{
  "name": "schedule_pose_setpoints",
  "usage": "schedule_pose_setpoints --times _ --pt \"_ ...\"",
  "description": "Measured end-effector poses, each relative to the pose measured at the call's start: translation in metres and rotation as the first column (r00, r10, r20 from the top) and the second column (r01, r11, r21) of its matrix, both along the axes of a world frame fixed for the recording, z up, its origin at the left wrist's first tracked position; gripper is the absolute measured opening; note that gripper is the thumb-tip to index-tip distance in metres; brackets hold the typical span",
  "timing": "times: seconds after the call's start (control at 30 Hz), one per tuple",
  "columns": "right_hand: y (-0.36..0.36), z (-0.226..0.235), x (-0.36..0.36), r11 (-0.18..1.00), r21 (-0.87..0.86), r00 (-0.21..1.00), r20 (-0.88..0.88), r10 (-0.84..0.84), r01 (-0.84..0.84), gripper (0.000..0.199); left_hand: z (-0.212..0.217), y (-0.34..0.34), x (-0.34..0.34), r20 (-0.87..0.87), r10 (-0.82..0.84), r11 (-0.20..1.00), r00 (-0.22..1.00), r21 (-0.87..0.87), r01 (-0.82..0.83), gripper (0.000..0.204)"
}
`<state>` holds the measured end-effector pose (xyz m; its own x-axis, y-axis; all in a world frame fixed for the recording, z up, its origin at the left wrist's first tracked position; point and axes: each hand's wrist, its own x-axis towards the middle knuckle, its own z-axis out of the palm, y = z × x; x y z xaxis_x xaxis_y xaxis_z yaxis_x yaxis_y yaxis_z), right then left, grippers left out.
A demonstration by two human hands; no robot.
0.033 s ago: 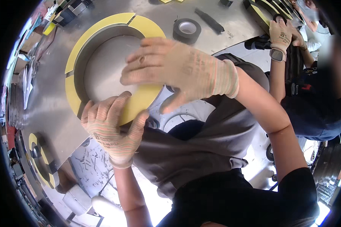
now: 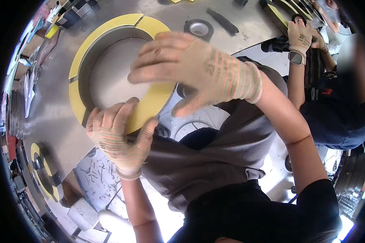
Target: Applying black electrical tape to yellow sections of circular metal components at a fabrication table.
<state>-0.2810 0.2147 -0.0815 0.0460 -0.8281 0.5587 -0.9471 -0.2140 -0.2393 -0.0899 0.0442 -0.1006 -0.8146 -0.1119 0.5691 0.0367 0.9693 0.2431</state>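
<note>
A large ring of curved segments (image 2: 79, 60), yellow on top and dark on the sides, lies on the metal table. Narrow gaps part its segments at the top and on the left. My left hand (image 2: 117, 139), in a striped knit glove, grips the ring's near edge, fingers over the inner rim and thumb on the outer side. Above the ring's right part hovers my gloved right hand (image 2: 198, 67), slightly blurred, with fingers stretched out, thumb apart and nothing held. It hides part of the ring.
Beyond the ring on the table (image 2: 166, 12) sit a black tape roll (image 2: 199, 29) and a dark flat strip (image 2: 223, 21). A smaller yellow-topped curved piece (image 2: 44, 172) is at lower left. On the right, a co-worker's gloved hands (image 2: 300, 36) work at similar curved pieces.
My right hand has shifted slightly up and to the right over the ring. The left hand stays on the near edge.
</note>
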Motion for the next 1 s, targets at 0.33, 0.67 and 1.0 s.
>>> schedule_pose_setpoints --times 0.33,0.67,1.0 --pt "0.078 0.017 -0.04 0.673 0.339 0.732 -0.074 -0.677 0.657 0.05 0.001 0.006 0.001 0.0 0.045 0.998 0.999 -0.032 -0.045 0.052" --pt "0.072 0.051 -0.014 0.735 0.435 0.662 0.339 -0.669 0.52 0.043 0.001 0.001 0.009 -0.034 0.054 0.99 0.998 -0.129 -0.058 0.072" --pt "0.091 0.079 0.08 0.987 0.158 0.786 0.611 -0.095 -0.004 0.04 0.079 0.073 0.022 -0.098 -0.082 0.683 0.992 0.719 0.128 0.115"
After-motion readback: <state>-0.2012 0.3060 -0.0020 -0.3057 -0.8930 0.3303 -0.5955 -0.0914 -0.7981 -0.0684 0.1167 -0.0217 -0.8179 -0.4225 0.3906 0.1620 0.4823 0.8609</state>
